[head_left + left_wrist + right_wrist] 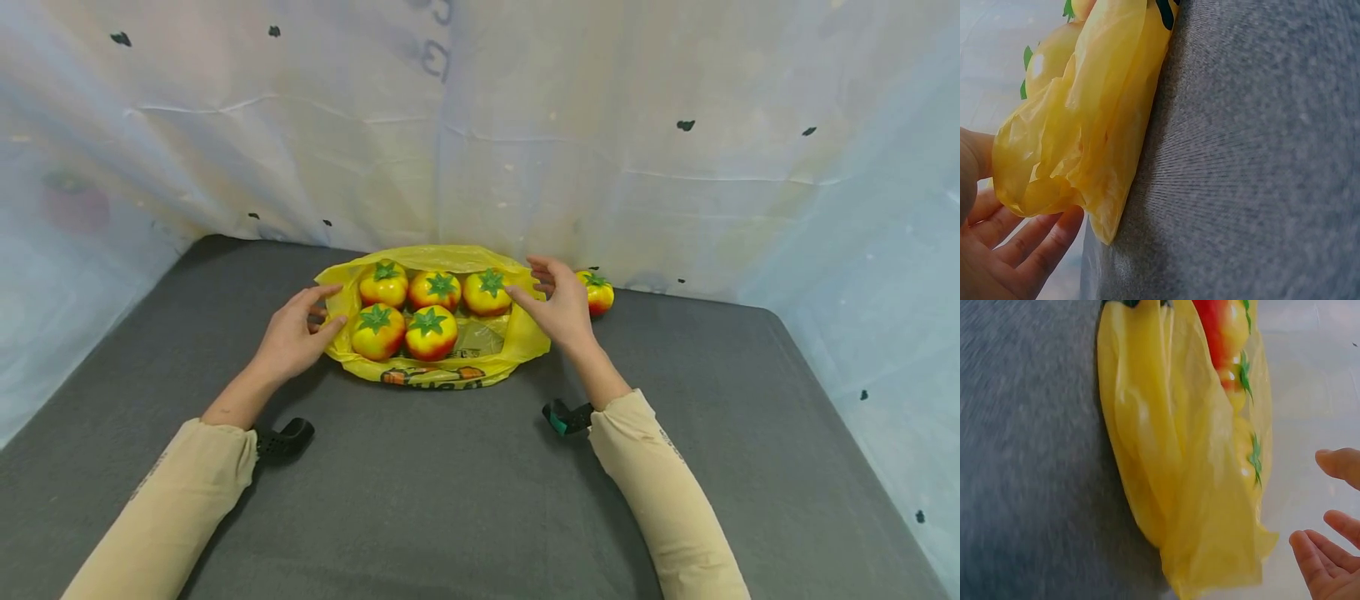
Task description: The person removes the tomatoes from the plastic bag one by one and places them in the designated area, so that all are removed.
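Note:
A yellow plastic bag [525, 340] lies on the dark table with its mouth spread wide. Inside sit several yellow-and-red tomatoes [431, 333] with green star-shaped tops, in a back row and a front row. My left hand [296, 333] is at the bag's left end, fingers loosely spread; in the left wrist view its fingertips [1072, 219] are right at the yellow film. Over the bag's right edge hovers my right hand [558, 304], thumb and fingers apart with nothing between them. One more tomato [596, 293] lies outside the bag, just beyond the right hand.
A pale, wrinkled plastic sheet [525, 150] rises behind the table, with similar sheeting [885, 250] at the sides. The grey table [450, 483] stretches toward me. Black wrist-worn devices [285, 437] stick out below both wrists.

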A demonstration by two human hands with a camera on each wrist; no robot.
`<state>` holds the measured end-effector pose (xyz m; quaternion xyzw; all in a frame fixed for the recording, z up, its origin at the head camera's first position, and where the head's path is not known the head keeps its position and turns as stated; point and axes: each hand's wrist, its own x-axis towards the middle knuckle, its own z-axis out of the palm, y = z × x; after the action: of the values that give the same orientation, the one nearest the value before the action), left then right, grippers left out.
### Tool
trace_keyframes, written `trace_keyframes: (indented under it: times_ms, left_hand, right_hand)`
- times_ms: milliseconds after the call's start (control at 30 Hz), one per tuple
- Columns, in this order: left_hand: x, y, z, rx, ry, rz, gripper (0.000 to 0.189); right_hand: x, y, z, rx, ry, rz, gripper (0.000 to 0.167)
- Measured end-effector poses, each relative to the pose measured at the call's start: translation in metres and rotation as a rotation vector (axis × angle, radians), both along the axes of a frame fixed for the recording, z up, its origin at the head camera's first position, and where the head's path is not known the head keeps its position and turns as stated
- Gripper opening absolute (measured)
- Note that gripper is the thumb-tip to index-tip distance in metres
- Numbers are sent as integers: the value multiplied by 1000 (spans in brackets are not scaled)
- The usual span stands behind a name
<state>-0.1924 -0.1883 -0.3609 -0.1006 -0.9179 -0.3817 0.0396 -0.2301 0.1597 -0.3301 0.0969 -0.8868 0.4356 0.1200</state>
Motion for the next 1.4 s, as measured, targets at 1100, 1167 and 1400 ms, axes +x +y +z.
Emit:
trace_keyframes:
  times_ms: [1100, 1167, 1400]
  left_hand:
    - [0, -1, -3, 25, 40, 4, 49]
    - [0, -1, -4, 21, 41, 7, 49]
    - [-1, -2, -5, 16, 44, 9, 48]
  right_hand:
    - [-17, -30, -19, 207, -102, 20, 63]
    - [-17, -30, -20, 216, -106, 15, 63]
    - [-17, -30, -22, 223, -89, 1, 62]
